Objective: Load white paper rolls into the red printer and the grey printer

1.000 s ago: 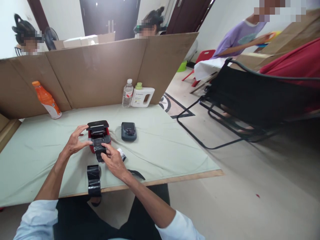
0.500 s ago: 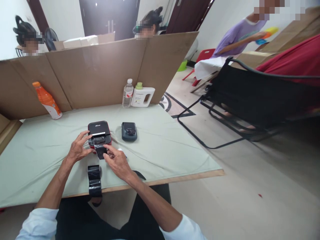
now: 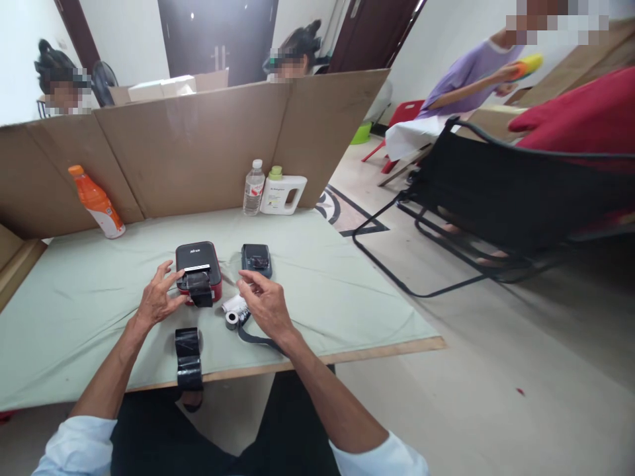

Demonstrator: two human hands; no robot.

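A black and red device like a small label printer [image 3: 197, 256] stands on the cloth-covered table. Over its front hangs a shiny black strip [image 3: 201, 289]. My left hand [image 3: 157, 297] is at its left front side, fingers spread and the fingertips at or close to the casing. Apart from the device, my right hand [image 3: 268, 305] hovers with loosely bent fingers and nothing visible in them. Just beyond those fingertips sits a smaller dark device [image 3: 256, 258]. Beside my right hand lie a white roll [image 3: 231, 320] and a black strap [image 3: 258, 340], partly hidden by the hand.
Another shiny black strip [image 3: 188, 360] hangs over the table's front edge. Along a cardboard screen [image 3: 198, 152] stand an orange bottle [image 3: 96, 201], a clear water bottle [image 3: 253, 188] and a white jug [image 3: 284, 194]. To the right is a black folding chair [image 3: 496, 198]; other people sit beyond.
My right hand has let go of the black strip on the larger device and moved right and slightly up. The strip now hangs down the front. The left hand has barely moved.
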